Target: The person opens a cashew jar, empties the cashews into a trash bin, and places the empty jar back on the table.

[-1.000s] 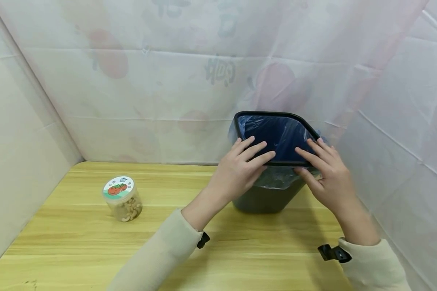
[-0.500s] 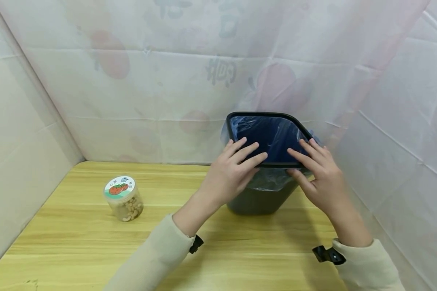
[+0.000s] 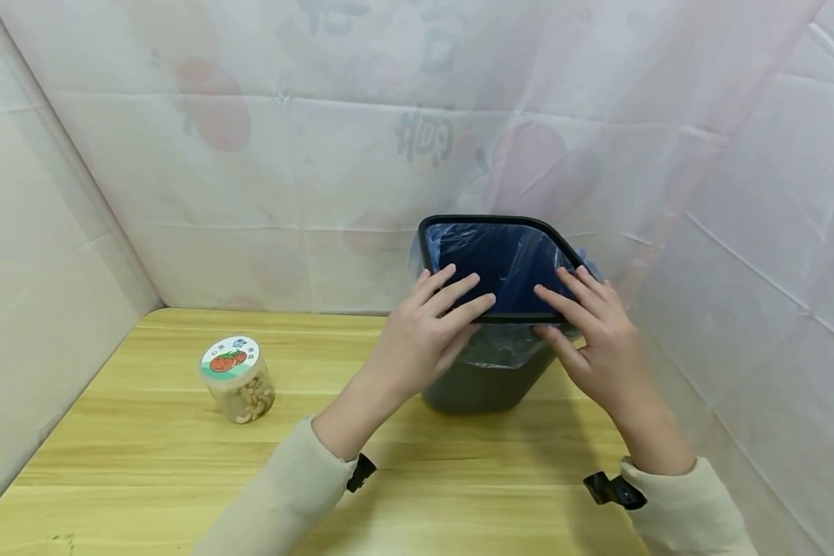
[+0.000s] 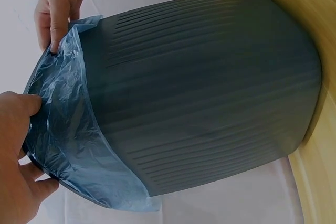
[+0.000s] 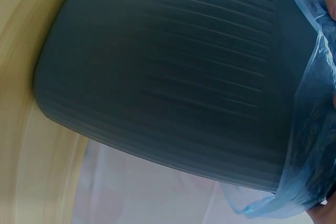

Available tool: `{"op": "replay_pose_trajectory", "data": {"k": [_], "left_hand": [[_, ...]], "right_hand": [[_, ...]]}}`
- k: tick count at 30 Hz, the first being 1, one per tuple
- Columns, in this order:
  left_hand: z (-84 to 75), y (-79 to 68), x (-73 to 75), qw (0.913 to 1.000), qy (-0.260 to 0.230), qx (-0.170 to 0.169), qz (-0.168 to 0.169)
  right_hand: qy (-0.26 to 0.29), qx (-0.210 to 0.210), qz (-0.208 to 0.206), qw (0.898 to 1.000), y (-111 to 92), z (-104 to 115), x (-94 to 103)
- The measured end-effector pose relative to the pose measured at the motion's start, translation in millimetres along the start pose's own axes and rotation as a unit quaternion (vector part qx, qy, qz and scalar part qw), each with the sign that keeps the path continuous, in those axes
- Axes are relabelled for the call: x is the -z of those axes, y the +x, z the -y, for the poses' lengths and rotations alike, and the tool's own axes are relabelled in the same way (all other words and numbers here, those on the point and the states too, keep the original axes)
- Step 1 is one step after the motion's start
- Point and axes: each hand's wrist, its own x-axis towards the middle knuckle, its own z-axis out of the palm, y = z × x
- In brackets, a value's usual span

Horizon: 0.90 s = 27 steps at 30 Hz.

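A dark grey ribbed trash can [image 3: 483, 386] stands upright on the wooden table in the head view, lined with a thin bluish plastic bag [image 3: 500, 345] folded over its rim. My left hand [image 3: 413, 336] grips the near left part of the rim, fingers reaching inside; the left wrist view shows its thumb pressing the bag from outside. On the near right, my right hand [image 3: 601, 347] holds the rim likewise, thumb outside and fingers over the edge. The right wrist view has the can's ribbed side [image 5: 173, 77] in full, with the hands cut off at its right edge.
A clear jar [image 3: 238, 378] of cashews with a tomato-printed lid stands on the left of the table [image 3: 146, 463]. A pale printed curtain [image 3: 306, 170] hangs behind the table, and a white cloth wall [image 3: 771, 332] rises close on the right.
Both hands have moved left together, and the trash can has shifted left with them across the table. Their hold on the rim looks the same, and the jar stays in place.
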Motion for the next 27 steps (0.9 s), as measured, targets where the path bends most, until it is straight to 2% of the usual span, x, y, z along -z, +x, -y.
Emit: {"op": "replay_pose_trajectory", "data": {"k": [14,27], "left_hand": [[5.4,-11.6,15.7,0.9999,-0.008,0.008,0.001],[14.1,-24.0,28.9,0.9999,-0.013,0.011,0.001]], "right_hand": [[-0.012,0.0,0.005,1.0,4.2,12.9,-10.4],[0.002,0.005,-0.001,1.0,8.5,27.4,-23.6]]}}
